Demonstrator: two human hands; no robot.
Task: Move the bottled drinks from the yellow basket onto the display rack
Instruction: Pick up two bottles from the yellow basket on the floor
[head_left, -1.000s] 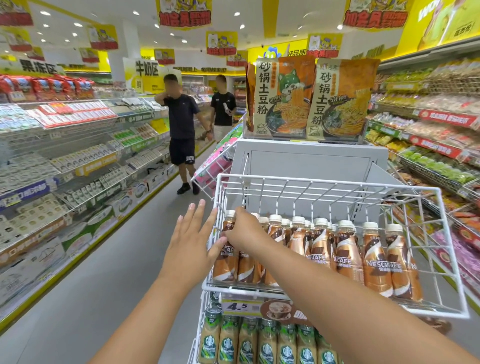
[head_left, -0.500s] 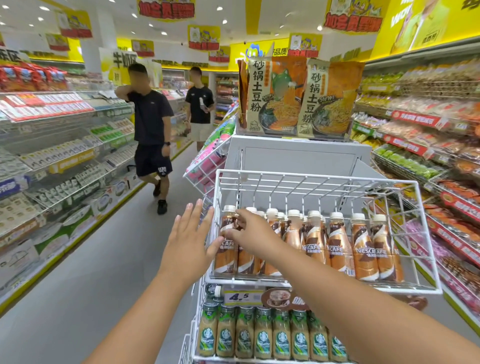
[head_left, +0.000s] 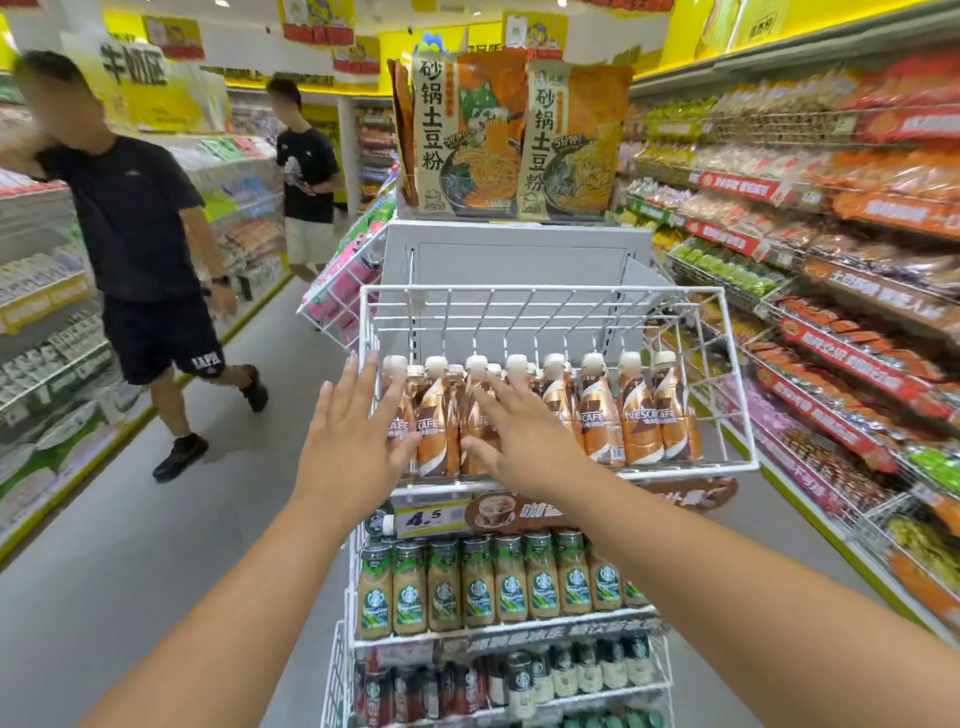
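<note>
A white wire display rack (head_left: 722, 322) stands in front of me. Its top basket holds several brown Nescafe coffee bottles (head_left: 636, 415) with cream caps, lined up along the front. My left hand (head_left: 353, 436) is spread flat at the basket's left front corner, fingers straight against the wire. My right hand (head_left: 519, 436) hovers in front of the left-hand bottles with fingers spread, holding nothing. No yellow basket is in view.
Below the top basket, tiers of green-labelled Starbucks bottles (head_left: 478, 587) and darker bottles (head_left: 519, 680) fill the rack. Noodle packs (head_left: 509, 140) sit on top. A person in black (head_left: 140, 249) walks up the left aisle; another (head_left: 306, 176) stands farther back. Stocked shelves line both sides.
My right hand has let go of the bottle cap it held and opened, drawing back slightly. The view has dropped and the person in black has walked closer.
</note>
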